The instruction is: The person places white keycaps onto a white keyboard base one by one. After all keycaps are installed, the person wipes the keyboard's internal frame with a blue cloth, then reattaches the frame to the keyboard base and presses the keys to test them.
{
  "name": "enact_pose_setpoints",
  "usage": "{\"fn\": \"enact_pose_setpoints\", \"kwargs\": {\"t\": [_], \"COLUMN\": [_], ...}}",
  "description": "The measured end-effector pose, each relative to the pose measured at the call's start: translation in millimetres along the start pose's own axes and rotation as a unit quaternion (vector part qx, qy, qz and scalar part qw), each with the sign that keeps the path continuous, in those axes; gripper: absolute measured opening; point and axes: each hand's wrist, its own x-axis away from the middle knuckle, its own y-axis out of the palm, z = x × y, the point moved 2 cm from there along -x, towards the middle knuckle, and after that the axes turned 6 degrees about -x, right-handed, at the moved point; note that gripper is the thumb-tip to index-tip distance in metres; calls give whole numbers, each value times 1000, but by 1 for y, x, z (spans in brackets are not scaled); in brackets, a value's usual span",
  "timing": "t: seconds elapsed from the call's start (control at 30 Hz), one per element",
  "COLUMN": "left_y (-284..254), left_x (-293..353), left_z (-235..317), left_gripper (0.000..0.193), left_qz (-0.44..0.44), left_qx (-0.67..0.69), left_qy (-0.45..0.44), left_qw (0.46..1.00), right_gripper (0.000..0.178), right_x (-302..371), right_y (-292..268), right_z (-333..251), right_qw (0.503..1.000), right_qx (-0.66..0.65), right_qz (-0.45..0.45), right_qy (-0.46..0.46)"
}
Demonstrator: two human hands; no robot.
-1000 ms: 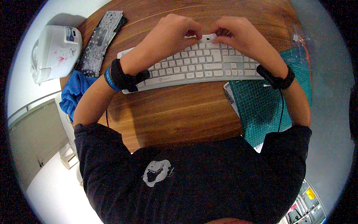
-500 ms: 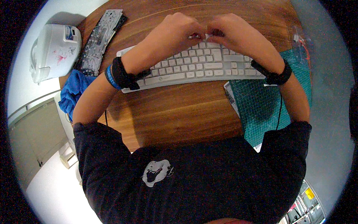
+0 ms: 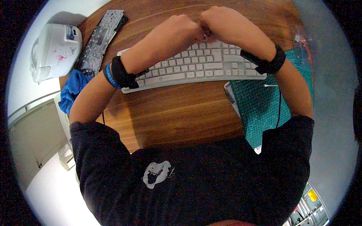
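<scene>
A white keyboard point(image 3: 181, 78) with pale keys lies across the wooden table, its far edge partly covered by my hands and forearms. Over its upper middle, my left hand point(image 3: 183, 29) is closed, with the fingertips turned inward and mostly hidden. My right hand point(image 3: 220, 22) meets it there, also closed, its knuckles slightly farther out. The fingertips of both come together above the far rows of keys. Whatever is pinched between them is too small and hidden to name.
At the far left lies a long grey keyboard-like part point(image 3: 101, 41), beside a white rounded appliance point(image 3: 56, 52) and a blue cloth point(image 3: 75, 90). On the right is a green cutting mat point(image 3: 258, 109), with a clear bag holding something red point(image 3: 302, 43) beyond it.
My right hand has moved up and left, closing the gap to my left hand, so the two now touch or overlap. The keyboard sits almost the same in view.
</scene>
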Motion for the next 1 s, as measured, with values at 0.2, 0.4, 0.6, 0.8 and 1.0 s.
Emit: {"fn": "enact_pose_setpoints", "kwargs": {"t": [0.2, 0.4, 0.6, 0.8, 1.0], "left_y": [-2, -14, -15, -12, -16], "left_x": [3, 6, 11, 12, 11], "left_z": [9, 16, 23, 22, 17], "left_gripper": [11, 20, 21, 13, 18], "left_qz": [-11, -112, -110, -118, -145], "left_qx": [-25, -53, -62, -84, -69], "left_qy": [-18, 0, 26, 39, 25], "left_qw": [999, 992, 992, 989, 987], "right_gripper": [13, 20, 24, 23, 22], "right_x": [-9, -4, 5, 8, 10], "right_y": [0, -15, -3, -2, 5], "right_z": [-6, -1, 7, 6, 7], "right_qw": [999, 997, 991, 992, 989], "right_qx": [47, -56, -124, -124, -145], "right_qz": [-1, -53, -40, -30, -19], "right_qy": [-11, -24, 1, -1, -2]}}
